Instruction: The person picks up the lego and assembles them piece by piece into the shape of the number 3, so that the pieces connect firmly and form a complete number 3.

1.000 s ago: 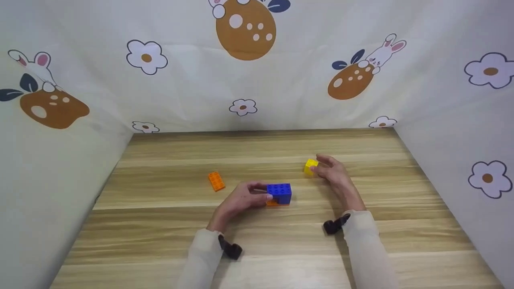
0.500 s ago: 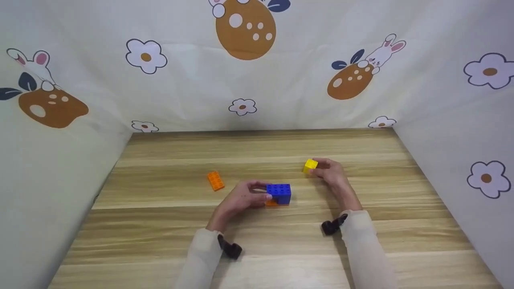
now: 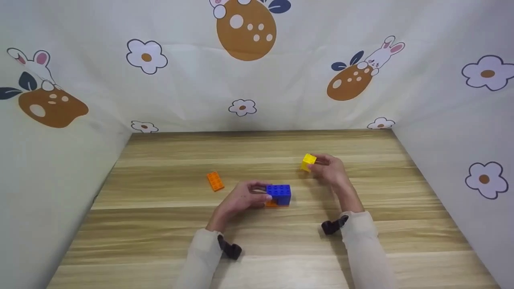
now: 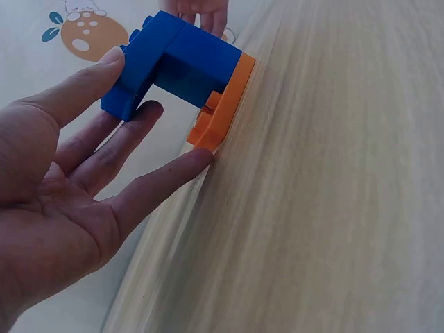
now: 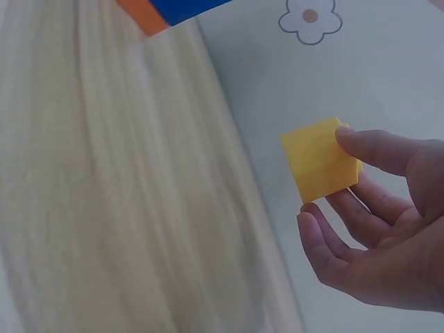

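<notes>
Near the table's middle stands a stack of toy building bricks: an orange plate (image 4: 225, 111) at the bottom, a blue brick (image 4: 201, 59) on one end of it, and a blue piece (image 3: 278, 188) on top that overhangs, leaving a gap. My left hand (image 3: 243, 196) pinches the top blue piece between thumb and fingers, and one lower fingertip lies at the orange plate's end. My right hand (image 3: 331, 170) holds a yellow brick (image 5: 321, 159) by its edges between thumb and fingers, raised off the table in the right wrist view.
Left of the stack, a loose orange plate (image 3: 215, 181) lies flat on the wooden table (image 3: 168, 241). Patterned cloth walls (image 3: 192, 88) rise at the back and both sides. Black wrist cameras (image 3: 231, 248) sit on both cuffs.
My right hand has closed its fingers on the yellow brick and lifted it slightly off the table. My left hand and the stack have stayed in place.
</notes>
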The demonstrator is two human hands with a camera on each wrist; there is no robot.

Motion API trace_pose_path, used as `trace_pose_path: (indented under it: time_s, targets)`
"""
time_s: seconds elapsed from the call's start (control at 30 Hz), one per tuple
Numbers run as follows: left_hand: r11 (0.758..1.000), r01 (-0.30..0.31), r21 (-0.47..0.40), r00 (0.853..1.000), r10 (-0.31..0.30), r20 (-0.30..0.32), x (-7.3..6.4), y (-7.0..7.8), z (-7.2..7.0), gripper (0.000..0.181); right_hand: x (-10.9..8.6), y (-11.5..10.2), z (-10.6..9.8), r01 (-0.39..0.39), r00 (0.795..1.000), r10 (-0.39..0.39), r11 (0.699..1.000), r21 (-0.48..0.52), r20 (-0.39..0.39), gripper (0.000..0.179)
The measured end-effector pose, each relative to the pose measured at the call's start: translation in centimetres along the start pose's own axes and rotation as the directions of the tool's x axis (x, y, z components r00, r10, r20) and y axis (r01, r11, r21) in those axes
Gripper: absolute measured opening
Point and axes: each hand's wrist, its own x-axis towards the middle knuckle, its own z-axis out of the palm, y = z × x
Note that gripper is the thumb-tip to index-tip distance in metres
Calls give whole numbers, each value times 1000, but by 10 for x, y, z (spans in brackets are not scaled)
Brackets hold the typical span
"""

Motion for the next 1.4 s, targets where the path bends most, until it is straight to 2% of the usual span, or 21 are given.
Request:
trace_pose_path:
  time_s: [0.27,0.47,0.67,0.9,1.1,1.4]
  targets:
    - [1000,17,1,1000,-17,1,0,0,0,49,-15,-21,0,66,996,-66,998,8,61,52]
    - [999,35,17,999,-35,-9,1,0,-1,49,-25,-30,0,158,980,-148,985,-73,130,52]
    - [999,31,14,999,-31,-16,1,1,0,48,-30,-34,0,261,942,-234,962,-85,242,49]
    - [1000,-11,3,1000,11,-8,1,-1,1,49,-31,-29,2,363,870,-298,926,-101,393,47]
    - [1000,19,1,1000,-19,-4,1,0,0,48,-32,-28,6,386,844,-285,911,-145,455,44]
    - [999,31,30,1000,-30,-8,-1,2,0,47,-33,-27,11,394,824,-259,901,-182,504,43]
